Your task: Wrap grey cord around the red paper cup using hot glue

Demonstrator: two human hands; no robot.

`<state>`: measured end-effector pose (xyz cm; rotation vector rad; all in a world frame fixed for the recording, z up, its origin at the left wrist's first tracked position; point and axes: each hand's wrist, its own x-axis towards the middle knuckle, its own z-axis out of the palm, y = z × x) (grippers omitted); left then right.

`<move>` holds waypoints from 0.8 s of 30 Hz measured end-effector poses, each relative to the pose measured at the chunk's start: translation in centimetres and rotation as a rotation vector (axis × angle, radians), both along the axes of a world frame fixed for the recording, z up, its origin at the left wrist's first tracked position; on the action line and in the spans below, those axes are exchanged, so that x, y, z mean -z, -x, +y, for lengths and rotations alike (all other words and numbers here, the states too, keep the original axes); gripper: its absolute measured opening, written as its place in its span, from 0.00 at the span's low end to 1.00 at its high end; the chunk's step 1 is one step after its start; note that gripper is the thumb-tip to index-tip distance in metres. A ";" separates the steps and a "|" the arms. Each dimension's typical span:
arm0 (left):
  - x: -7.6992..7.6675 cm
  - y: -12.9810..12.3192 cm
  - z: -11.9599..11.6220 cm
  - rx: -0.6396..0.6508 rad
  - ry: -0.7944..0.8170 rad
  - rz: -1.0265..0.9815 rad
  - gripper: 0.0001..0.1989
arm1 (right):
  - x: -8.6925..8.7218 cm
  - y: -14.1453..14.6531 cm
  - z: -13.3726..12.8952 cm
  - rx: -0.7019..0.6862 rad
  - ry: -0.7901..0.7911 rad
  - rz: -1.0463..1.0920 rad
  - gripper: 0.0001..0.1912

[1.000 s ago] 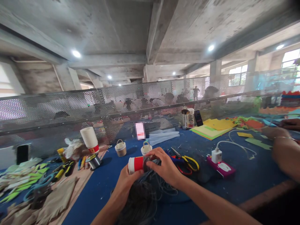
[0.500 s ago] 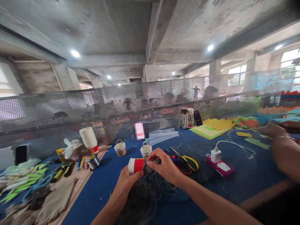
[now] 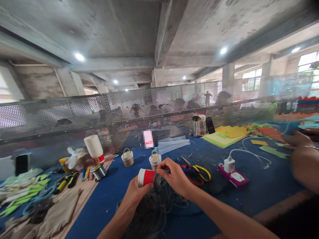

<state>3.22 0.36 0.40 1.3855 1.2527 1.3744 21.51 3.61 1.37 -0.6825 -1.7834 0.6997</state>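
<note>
My left hand (image 3: 136, 193) is wrapped round a red and white paper cup (image 3: 149, 177), which lies tilted on its side with its white rim to the left. At the cup's right end, my right hand (image 3: 171, 174) has thumb and forefinger pinched on a thin grey strand (image 3: 157, 179). Below the hands lies a tangle of grey cord (image 3: 149, 214). Two small baskets with handles stand just beyond: one at the left (image 3: 128, 158) and one behind the cup (image 3: 155, 159).
Scissors with yellow handles (image 3: 203, 173) and a purple box with a white charger (image 3: 235, 176) lie to the right. Stacked cups (image 3: 93, 146) stand on a metal spool (image 3: 99, 172) at the left. Another person's arm (image 3: 305, 162) reaches in at the right edge.
The cup has turned slightly in my left hand and shifted a little right. My right fingers have moved slightly at its right end, where more of the grey strand shows.
</note>
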 end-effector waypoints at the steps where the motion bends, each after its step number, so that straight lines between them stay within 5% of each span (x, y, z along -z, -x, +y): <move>1: 0.2 0.1 0.2 0.006 0.009 0.001 0.14 | 0.1 0.0 0.0 0.004 0.000 -0.004 0.02; 8: 1.6 0.9 1.6 0.018 0.038 0.001 0.16 | 0.2 0.1 0.2 0.039 0.013 -0.023 0.04; 24: 2.2 1.1 1.8 0.055 0.027 0.031 0.16 | 0.7 0.3 0.4 0.066 -0.020 -0.072 0.04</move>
